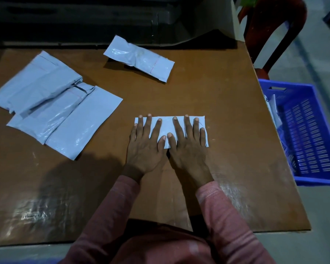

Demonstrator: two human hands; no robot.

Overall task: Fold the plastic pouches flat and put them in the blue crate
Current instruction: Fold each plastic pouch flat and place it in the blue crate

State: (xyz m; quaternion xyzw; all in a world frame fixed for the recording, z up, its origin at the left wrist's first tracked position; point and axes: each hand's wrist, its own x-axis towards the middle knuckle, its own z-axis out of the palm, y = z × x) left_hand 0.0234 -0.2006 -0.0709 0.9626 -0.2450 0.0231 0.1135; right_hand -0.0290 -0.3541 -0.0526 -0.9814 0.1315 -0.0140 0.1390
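Note:
A small folded pale-blue plastic pouch (167,124) lies flat on the brown table (227,103), right of centre. My left hand (147,147) and my right hand (189,147) press down on it side by side, fingers straight and spread, thumbs touching in the middle. Two larger unfolded pouches overlap at the left: one (34,80) further back, one (71,121) nearer. Another crumpled pouch (139,58) lies at the back centre. The blue crate (309,134) stands beyond the table's right edge, with a pale pouch (274,111) against its left wall.
A dark red chair (271,31) stands at the back right, behind the crate. A dark surface runs along the table's far edge. Grey floor shows to the right of the crate.

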